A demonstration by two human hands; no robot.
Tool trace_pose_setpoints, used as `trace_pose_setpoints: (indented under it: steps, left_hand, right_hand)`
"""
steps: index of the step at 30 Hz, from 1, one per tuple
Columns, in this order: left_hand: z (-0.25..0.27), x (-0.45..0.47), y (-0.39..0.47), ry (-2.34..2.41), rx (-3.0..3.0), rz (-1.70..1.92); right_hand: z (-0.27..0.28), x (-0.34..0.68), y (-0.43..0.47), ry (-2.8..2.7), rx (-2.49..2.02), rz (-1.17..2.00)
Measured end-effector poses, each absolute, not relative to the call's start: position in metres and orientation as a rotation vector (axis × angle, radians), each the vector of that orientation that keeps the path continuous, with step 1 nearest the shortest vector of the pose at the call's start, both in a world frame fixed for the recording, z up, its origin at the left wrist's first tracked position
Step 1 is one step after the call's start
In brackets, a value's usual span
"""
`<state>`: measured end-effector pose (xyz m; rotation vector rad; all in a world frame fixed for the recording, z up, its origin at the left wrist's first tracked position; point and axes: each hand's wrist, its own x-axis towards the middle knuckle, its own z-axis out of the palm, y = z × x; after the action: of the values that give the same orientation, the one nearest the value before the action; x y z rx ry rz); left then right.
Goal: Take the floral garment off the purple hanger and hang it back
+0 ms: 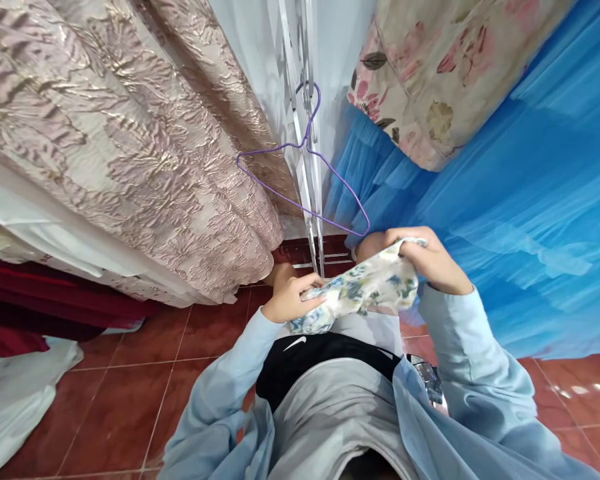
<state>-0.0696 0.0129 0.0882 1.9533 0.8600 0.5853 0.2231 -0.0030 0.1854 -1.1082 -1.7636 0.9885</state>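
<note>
A white cloth (363,290) with a blue and yellow floral print stretches between my hands in front of my waist; it looks folded or bunched, and its kind I cannot make out. My left hand (290,293) grips its lower left end, thumb on top. At the upper right end, my right hand (427,257) is closed on the cloth's edge. Just above the cloth hangs a bare purple clothes hanger (305,143), its hook on a white metal rack (303,100). Neither hand touches the hanger.
A pink and gold brocade garment (155,153) hangs close on the left. Blue tulle (505,220) and a beige floral fabric (430,80) hang on the right. White fabric (25,400) lies at lower left on the red tiled floor (125,400).
</note>
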Motion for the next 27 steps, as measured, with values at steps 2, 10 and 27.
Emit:
trace_pose_setpoints:
  steps: [2,10,27]
  left_hand:
    - [0.070,-0.078,0.018,0.922,1.991,0.602]
    - [0.080,-0.136,0.044,1.183,1.818,1.004]
    - [0.099,-0.195,0.149,1.651,2.363,0.749]
  right_hand:
    - [0.182,0.235,0.011,-1.623,-1.176,0.800]
    - [0.177,0.218,0.103,-1.618,-1.061,0.499]
    - [0.182,0.206,0.164,-1.409,-1.201,0.817]
